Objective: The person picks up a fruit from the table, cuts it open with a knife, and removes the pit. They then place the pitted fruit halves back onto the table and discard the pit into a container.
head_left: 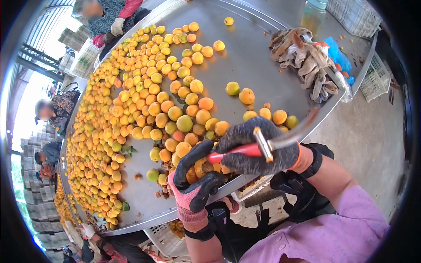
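My left hand [195, 177], in a pink glove with black coating, curls its fingers round an apricot [202, 168] near the table's front edge. My right hand [250, 147], in a dark grey glove, is closed on a red-handled tool [250, 150] with a metal crosspiece. The tool's red end points at the apricot, right by its surface. A long curved metal part, blurred, reaches up and right from the right hand. Loose apricots [185, 123] lie just beyond both hands, and brown scraps [165, 189] sit beside the left hand.
A metal table [237, 48] with a raised rim carries a large heap of apricots. Dirty cloths [302, 57], a blue plastic bag [338, 56] and a bottle [314, 17] lie at the right. Crates [372, 81] stand around, and several people [112, 22] sit along the far sides.
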The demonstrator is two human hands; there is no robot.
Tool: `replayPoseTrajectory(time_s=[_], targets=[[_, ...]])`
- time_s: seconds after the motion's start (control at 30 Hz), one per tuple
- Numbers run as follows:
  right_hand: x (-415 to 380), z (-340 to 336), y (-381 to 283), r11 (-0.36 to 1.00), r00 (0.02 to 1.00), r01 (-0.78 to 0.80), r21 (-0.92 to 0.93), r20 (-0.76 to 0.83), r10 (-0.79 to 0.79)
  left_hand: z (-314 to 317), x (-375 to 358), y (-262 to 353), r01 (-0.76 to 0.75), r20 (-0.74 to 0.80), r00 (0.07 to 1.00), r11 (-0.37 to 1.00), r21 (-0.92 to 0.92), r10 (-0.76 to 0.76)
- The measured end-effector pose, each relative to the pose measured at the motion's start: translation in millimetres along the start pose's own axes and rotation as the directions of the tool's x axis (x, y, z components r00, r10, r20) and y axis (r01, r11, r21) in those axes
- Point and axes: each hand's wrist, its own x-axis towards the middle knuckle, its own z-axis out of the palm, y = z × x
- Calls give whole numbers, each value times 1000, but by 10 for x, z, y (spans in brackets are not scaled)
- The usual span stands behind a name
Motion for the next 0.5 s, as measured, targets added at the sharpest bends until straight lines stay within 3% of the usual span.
replayPoseTrajectory(time_s=[0.03,0.07,0.1,0.17,0.2,0.23,0.3,0.33,0.4,0.43,0.5], targets=[[6,-1,13,995,999,-50,86,-6,51,6,3,37,2,4,1000,1000,0,-2],[22,-52,-113,826,896,-438,355,90,436,17,6,106,58,3,998,998,-21,-58],[8,-23,-112,826,896,-437,355,90,435,21,19,149,112,2,994,993,-42,-112],[-11,59,-122,990,982,-113,80,-142,123,69,70,145,106,-59,993,994,-15,-107],[-15,42,-185,916,978,126,-381,-108,-179,87,90,141,107,-121,987,994,10,-105],[-29,56,-232,993,986,34,-112,-158,-52,84,98,144,105,-124,987,994,10,-103],[-46,43,-219,980,987,56,-190,-140,-84,78,99,149,46,-142,987,981,-186,-74],[-47,29,-231,980,986,53,-190,-146,-82,78,85,176,109,-125,986,993,-52,-115],[-20,-31,-263,982,981,-185,24,-55,186,55,67,131,89,-96,991,994,-70,-96],[-6,-82,-245,982,981,-186,24,-54,187,39,53,106,70,-75,994,994,-88,-76],[-12,-191,-199,804,885,-441,398,45,463,-13,23,96,102,-51,993,987,-125,-109]])
